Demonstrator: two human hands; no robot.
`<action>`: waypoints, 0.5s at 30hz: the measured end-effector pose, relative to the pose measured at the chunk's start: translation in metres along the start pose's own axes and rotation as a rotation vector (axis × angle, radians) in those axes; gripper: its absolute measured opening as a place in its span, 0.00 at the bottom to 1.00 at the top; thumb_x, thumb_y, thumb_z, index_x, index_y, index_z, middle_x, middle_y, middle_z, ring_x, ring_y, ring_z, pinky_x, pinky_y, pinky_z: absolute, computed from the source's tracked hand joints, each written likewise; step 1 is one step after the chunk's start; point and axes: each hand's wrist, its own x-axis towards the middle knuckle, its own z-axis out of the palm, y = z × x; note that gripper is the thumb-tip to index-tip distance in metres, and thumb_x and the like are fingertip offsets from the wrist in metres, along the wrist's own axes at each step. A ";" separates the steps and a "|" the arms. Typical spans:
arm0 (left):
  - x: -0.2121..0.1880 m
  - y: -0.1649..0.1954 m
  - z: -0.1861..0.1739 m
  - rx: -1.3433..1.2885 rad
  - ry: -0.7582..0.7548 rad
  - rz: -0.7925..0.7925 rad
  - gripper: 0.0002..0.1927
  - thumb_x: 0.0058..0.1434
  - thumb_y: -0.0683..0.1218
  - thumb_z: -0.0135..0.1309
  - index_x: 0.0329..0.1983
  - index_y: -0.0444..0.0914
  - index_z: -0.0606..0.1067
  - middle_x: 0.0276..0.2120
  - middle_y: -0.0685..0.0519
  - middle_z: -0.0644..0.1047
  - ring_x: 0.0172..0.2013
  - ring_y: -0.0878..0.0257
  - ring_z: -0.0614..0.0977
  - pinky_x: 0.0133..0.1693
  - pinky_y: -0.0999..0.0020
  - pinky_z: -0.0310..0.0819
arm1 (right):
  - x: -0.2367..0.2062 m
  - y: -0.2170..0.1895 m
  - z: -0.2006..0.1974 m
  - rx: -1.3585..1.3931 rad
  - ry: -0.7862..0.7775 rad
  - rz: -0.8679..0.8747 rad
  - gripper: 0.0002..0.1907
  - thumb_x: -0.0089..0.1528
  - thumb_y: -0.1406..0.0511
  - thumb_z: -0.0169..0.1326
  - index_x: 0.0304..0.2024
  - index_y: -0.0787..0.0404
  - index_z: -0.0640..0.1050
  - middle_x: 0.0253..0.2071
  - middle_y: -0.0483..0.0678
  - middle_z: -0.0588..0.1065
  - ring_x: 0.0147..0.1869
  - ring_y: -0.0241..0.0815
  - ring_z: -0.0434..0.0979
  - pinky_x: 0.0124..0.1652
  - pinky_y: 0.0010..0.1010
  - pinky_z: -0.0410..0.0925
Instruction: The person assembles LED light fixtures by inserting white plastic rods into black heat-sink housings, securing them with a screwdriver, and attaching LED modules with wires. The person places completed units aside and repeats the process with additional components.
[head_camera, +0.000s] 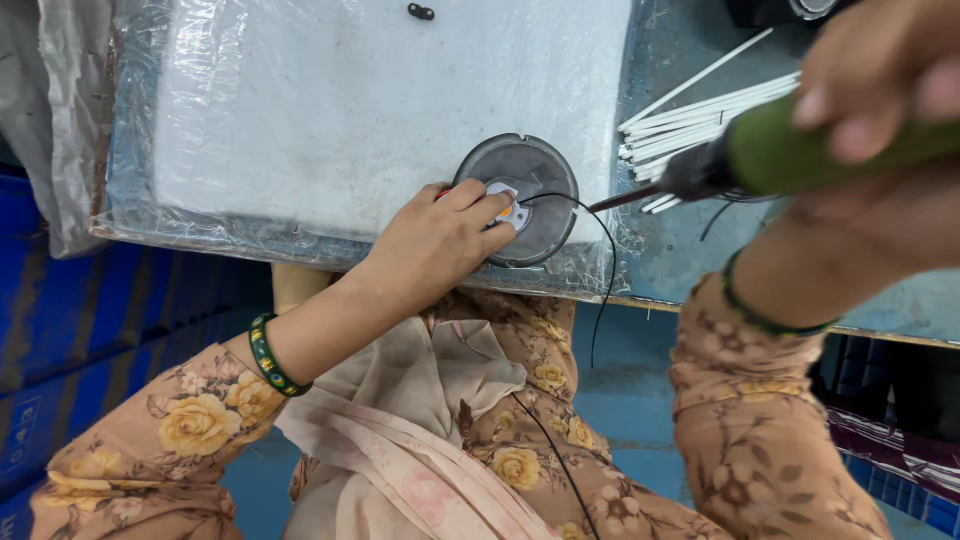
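Note:
A round grey metal disc (540, 170) with a small white and orange part (512, 205) at its middle lies on plastic-wrapped white padding (350, 100). My left hand (430, 245) rests on the disc's near-left edge, its fingertips pressing the small part. My right hand (870, 80), close to the camera and blurred, grips a green-handled soldering iron (790, 150). The iron's dark tip (615, 200) points left, just right of the disc. A thin black wire (600, 250) runs from the small part, over the table edge and down across my lap.
A bundle of thin white sticks (690, 120) lies on the blue table (680, 250) right of the padding. A small black clip (421, 12) sits at the padding's far edge. Blue crates (60, 330) stand at the left. Clear plastic sheeting (60, 120) hangs at the far left.

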 end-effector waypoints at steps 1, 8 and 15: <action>0.000 0.000 -0.001 -0.015 -0.008 0.003 0.14 0.58 0.45 0.54 0.48 0.45 0.77 0.58 0.55 0.76 0.56 0.59 0.74 0.50 0.59 0.73 | -0.006 0.003 -0.015 -0.050 0.048 0.016 0.24 0.69 0.48 0.44 0.48 0.63 0.71 0.31 0.50 0.70 0.27 0.40 0.71 0.28 0.32 0.68; -0.001 0.001 -0.014 0.067 -0.014 0.000 0.19 0.53 0.47 0.60 0.50 0.45 0.77 0.61 0.54 0.73 0.66 0.55 0.67 0.63 0.46 0.60 | -0.019 0.045 -0.077 -0.236 0.270 0.117 0.13 0.75 0.60 0.49 0.46 0.65 0.71 0.32 0.48 0.68 0.32 0.38 0.69 0.34 0.31 0.65; -0.022 -0.005 -0.044 0.078 0.014 -0.096 0.33 0.46 0.52 0.69 0.57 0.44 0.76 0.61 0.58 0.73 0.69 0.56 0.65 0.69 0.43 0.51 | -0.012 0.078 -0.080 -0.259 0.295 0.150 0.10 0.80 0.71 0.55 0.44 0.66 0.71 0.34 0.45 0.66 0.37 0.35 0.66 0.40 0.29 0.63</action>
